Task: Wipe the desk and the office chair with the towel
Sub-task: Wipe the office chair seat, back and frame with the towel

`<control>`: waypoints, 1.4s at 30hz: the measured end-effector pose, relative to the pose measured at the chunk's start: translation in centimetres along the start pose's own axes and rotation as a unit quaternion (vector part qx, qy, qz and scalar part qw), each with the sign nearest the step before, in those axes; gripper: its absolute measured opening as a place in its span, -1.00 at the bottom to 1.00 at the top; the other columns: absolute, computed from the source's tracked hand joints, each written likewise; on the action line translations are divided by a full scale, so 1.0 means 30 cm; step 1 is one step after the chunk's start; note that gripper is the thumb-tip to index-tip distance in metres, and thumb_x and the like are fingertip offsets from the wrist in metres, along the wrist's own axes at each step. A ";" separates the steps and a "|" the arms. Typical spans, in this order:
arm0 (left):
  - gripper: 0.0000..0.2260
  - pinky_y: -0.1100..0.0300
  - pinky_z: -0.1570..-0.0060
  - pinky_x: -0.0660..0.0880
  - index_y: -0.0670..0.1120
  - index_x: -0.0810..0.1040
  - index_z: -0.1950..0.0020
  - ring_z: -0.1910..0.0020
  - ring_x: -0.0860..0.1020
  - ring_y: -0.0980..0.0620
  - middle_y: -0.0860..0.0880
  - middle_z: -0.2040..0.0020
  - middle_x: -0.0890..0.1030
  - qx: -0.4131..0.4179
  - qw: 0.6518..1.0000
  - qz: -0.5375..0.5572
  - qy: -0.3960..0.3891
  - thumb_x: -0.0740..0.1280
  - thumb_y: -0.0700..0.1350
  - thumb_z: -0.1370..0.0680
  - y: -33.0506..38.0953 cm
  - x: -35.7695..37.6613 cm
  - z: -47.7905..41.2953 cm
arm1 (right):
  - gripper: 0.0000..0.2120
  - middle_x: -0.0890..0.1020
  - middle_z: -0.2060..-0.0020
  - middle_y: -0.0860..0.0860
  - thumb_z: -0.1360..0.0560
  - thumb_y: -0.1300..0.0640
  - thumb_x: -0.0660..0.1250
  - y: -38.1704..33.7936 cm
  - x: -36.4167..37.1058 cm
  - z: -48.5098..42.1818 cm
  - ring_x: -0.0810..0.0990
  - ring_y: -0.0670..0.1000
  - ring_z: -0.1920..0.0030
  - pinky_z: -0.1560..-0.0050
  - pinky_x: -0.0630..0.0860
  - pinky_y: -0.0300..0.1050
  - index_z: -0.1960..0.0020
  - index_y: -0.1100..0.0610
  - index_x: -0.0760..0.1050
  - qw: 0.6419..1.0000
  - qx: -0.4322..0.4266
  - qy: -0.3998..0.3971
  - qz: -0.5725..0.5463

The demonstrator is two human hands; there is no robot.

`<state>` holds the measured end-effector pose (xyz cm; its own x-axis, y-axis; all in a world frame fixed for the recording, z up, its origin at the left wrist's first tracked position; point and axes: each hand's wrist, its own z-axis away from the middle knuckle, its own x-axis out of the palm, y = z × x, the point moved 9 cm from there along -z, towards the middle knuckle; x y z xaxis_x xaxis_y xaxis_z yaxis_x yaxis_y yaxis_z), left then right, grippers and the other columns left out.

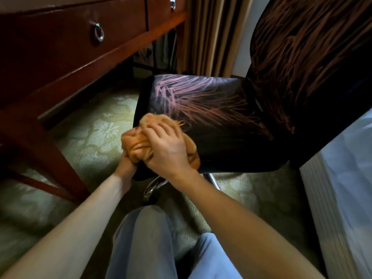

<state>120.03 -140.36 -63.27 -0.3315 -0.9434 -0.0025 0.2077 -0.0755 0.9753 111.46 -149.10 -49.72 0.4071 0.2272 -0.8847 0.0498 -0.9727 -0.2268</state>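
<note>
Evidently soft, light and limp, the crumpled orange cloth towel (138, 146) sits on the front corner of the black, pink-streaked office chair seat (211, 109) — right hand (167, 150) clutching it from above, left hand (126, 166) beneath, fingers hidden, grip unclear — best held wadded.

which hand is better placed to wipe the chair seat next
Likely right: the right hand holds the towel from above on the chair seat; the left hand grips it below the edge.
</note>
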 end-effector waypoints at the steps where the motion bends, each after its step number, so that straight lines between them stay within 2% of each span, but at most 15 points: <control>1: -0.67 0.39 0.18 0.56 -0.27 0.39 -0.49 0.09 0.67 0.27 -0.28 -0.25 0.59 -0.008 1.000 0.012 -0.002 0.09 -0.22 -0.75 -0.008 -0.004 0.007 | -0.41 0.55 -0.41 0.10 -0.40 0.10 0.48 -0.016 -0.021 -0.011 0.44 0.18 -0.46 -0.52 0.23 0.21 -0.42 0.14 0.52 0.999 -0.016 0.016 -0.025; 3: -0.71 0.24 0.06 0.61 -0.19 0.45 -0.42 -0.06 0.69 0.12 -0.23 -0.23 0.61 -0.040 0.999 -0.010 0.030 0.17 -0.11 -0.74 -0.023 -0.024 -0.002 | -0.43 0.59 -0.34 0.16 -0.42 0.08 0.54 0.022 -0.135 -0.017 0.53 0.19 -0.38 -0.45 0.39 0.10 -0.38 0.21 0.55 0.993 -0.025 0.090 -0.066; 5: -0.61 -0.04 -0.11 0.57 -0.24 0.41 -0.45 -0.22 0.61 -0.18 -0.33 -0.31 0.56 -0.093 0.992 -0.041 0.071 0.21 -0.03 -0.71 -0.034 -0.040 -0.019 | -0.39 0.61 -0.31 0.18 -0.46 -0.17 0.47 0.136 -0.296 -0.008 0.58 0.19 -0.33 -0.39 0.46 0.00 -0.34 0.21 0.59 0.981 -0.006 0.180 -0.068; 8: -0.61 0.02 0.09 0.48 -0.25 0.49 -0.31 -0.07 0.57 -0.21 -0.33 -0.23 0.58 -0.118 0.982 -0.034 0.142 0.24 0.01 -0.64 0.012 -0.052 -0.053 | -0.46 0.57 -0.36 0.19 -0.53 -0.15 0.31 0.366 -0.492 0.003 0.53 0.25 -0.36 -0.41 0.41 0.10 -0.39 0.15 0.56 0.964 0.025 0.256 0.072; 10: -0.69 0.03 -0.01 0.45 -0.16 0.46 -0.28 -0.09 0.53 -0.19 -0.23 -0.22 0.57 -0.108 0.978 -0.042 0.171 0.22 0.02 -0.65 0.053 -0.041 -0.076 | -0.48 0.53 -0.39 0.17 -0.45 0.01 0.33 0.537 -0.521 -0.013 0.47 0.29 -0.39 -0.46 0.34 0.24 -0.40 0.06 0.51 0.961 0.068 0.209 0.170; 13: -0.66 0.01 -0.16 0.45 -0.06 0.42 -0.42 -0.16 0.50 -0.17 -0.15 -0.31 0.54 -0.101 0.975 -0.041 0.196 0.21 0.01 -0.67 0.057 -0.022 -0.090 | -0.38 0.43 -0.47 0.13 -0.39 -0.08 0.34 0.753 -0.387 0.012 0.34 0.26 -0.48 -0.56 0.09 0.34 -0.45 -0.01 0.45 0.962 0.161 0.024 0.218; 17: -0.67 0.06 -0.12 0.46 0.00 0.46 -0.42 -0.10 0.51 -0.11 -0.10 -0.25 0.56 -0.098 0.971 0.025 0.218 0.30 0.02 -0.67 0.017 -0.039 -0.072 | -0.36 0.21 -0.61 0.10 -0.52 -0.26 0.34 0.848 -0.172 0.119 0.10 0.25 -0.60 -0.55 0.02 0.43 -0.55 -0.10 0.33 0.947 0.310 -0.019 0.083; 23: -0.67 0.01 -0.15 0.53 -0.07 0.51 -0.40 -0.11 0.58 -0.14 -0.12 -0.25 0.58 -0.132 0.964 0.099 0.210 0.29 -0.06 -0.64 -0.003 -0.034 -0.081 | -0.42 0.40 -0.53 0.06 -0.42 -0.26 0.36 0.368 -0.009 -0.067 0.21 0.20 -0.58 -0.53 0.13 0.30 -0.40 -0.10 0.52 0.994 0.102 -0.007 0.031; 25: -0.68 -0.09 -0.22 0.57 -0.17 0.61 -0.30 -0.16 0.63 -0.20 -0.23 -0.22 0.63 -0.133 0.971 0.142 0.142 0.20 -0.07 -0.67 0.000 -0.015 -0.093 | -0.49 0.49 -0.44 0.00 -0.41 -0.20 0.42 0.164 0.034 -0.092 0.28 0.17 -0.55 -0.52 0.12 0.33 -0.34 -0.11 0.57 1.000 0.029 0.001 -0.012; 28: -0.54 0.17 0.31 0.62 -0.09 0.75 0.15 0.28 0.70 -0.09 -0.19 0.18 0.69 -0.135 0.966 0.205 0.083 0.11 0.04 -0.67 0.009 0.006 -0.083 | -0.62 0.65 -0.24 -0.01 -0.45 -0.03 0.46 0.101 0.027 -0.107 0.52 0.07 -0.37 -0.46 0.33 0.24 -0.25 0.01 0.62 0.989 0.044 0.048 -0.133; 31: -0.63 0.33 0.54 0.38 -0.05 0.56 0.00 0.58 0.50 0.03 -0.08 0.28 0.52 -0.177 0.955 0.194 0.140 0.12 0.18 -0.67 0.010 -0.036 -0.062 | -0.78 0.71 0.01 0.04 -0.51 0.05 0.46 0.312 -0.108 -0.104 0.67 0.11 -0.03 -0.09 0.57 0.15 -0.12 0.09 0.63 0.912 0.208 0.160 -0.314; 33: -0.65 0.27 0.46 0.39 -0.06 0.53 -0.12 0.48 0.50 0.03 -0.08 0.21 0.53 -0.178 0.959 0.156 0.155 0.13 0.18 -0.67 0.034 -0.049 -0.086 | -0.78 0.70 0.03 0.09 -0.53 0.01 0.42 0.450 -0.279 -0.082 0.65 0.15 0.00 -0.08 0.56 0.16 -0.10 0.10 0.61 0.897 0.232 0.270 -0.260; 35: -0.58 0.12 0.17 0.54 -0.06 0.56 -0.24 0.12 0.62 -0.07 -0.11 -0.04 0.63 -0.172 0.962 0.146 0.154 0.13 0.21 -0.66 0.053 -0.029 -0.111 | -0.67 0.66 -0.05 0.18 -0.52 -0.05 0.34 0.555 -0.436 -0.067 0.62 0.22 -0.07 -0.17 0.52 0.17 -0.14 0.17 0.59 0.918 0.204 0.324 -0.100; 38: -0.38 -0.14 -0.36 0.48 -0.08 0.41 -0.52 -0.35 0.53 -0.21 -0.16 -0.42 0.52 -0.163 0.966 0.133 0.153 0.10 0.31 -0.63 0.056 0.010 -0.111 | -0.44 0.51 -0.38 0.19 -0.49 -0.07 0.33 0.718 -0.487 -0.073 0.44 0.25 -0.42 -0.48 0.28 0.26 -0.42 0.16 0.48 0.943 0.206 0.241 0.106; 42: -0.15 -0.26 -0.42 0.39 0.00 0.33 -0.56 -0.44 0.44 -0.25 -0.16 -0.51 0.43 -0.164 0.962 0.153 0.157 0.06 0.49 -0.42 0.061 0.028 -0.081 | -0.26 0.13 -0.63 0.18 -0.55 -0.17 0.38 0.907 -0.236 -0.022 0.04 0.25 -0.63 -0.61 -0.04 0.28 -0.63 0.05 0.23 0.943 0.297 -0.047 0.143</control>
<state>122.37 -142.09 -62.04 0.0753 -0.9849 0.1558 0.5482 0.1714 0.8186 110.54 -177.21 -49.36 0.2431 -0.0093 -0.9700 -0.5805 -0.8025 -0.1378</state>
